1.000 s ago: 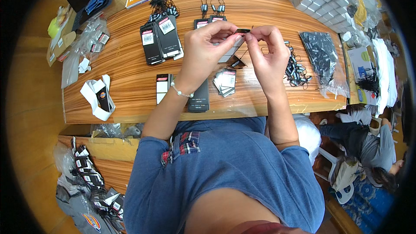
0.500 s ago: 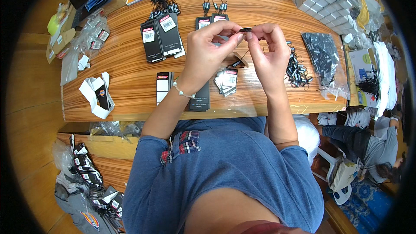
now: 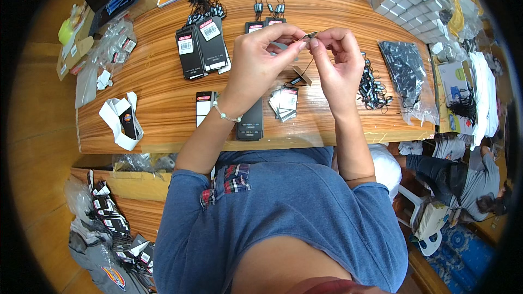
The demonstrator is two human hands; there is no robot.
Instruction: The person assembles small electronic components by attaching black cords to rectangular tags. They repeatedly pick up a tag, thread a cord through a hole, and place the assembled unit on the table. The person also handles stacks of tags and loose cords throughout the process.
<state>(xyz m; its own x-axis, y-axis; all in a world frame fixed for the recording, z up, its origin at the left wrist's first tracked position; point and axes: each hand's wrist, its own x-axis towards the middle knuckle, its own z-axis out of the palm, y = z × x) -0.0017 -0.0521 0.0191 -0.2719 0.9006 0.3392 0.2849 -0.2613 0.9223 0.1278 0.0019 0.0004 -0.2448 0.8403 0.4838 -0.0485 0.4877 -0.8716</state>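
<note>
My left hand [image 3: 260, 57] and my right hand [image 3: 340, 65] meet above the table, both pinching a small black tag [image 3: 311, 35] seen nearly edge-on. A thin cord runs down from between the fingers toward a black plastic piece [image 3: 296, 81] by a small brown folded card [image 3: 303, 74]. Under the hands lies a small pile of white barcode labels [image 3: 284, 103]. Black hang tags [image 3: 250, 122] are stacked by my left wrist, next to black-and-white cards [image 3: 204, 108]. Right of my right hand is a heap of black string seals [image 3: 372, 90].
Corded black tags [image 3: 194, 57] are piled at the upper left, more strung tags [image 3: 267, 23] behind my hands. A white ribbon roll [image 3: 121, 122] lies left; a clear bag of black pieces [image 3: 404, 71] and wrapped white boxes [image 3: 406, 5] stand right. Another person [image 3: 471, 182] is at far right.
The black tag between my fingertips has tilted and turned slightly. Both hands stay in nearly the same place and keep their pinch.
</note>
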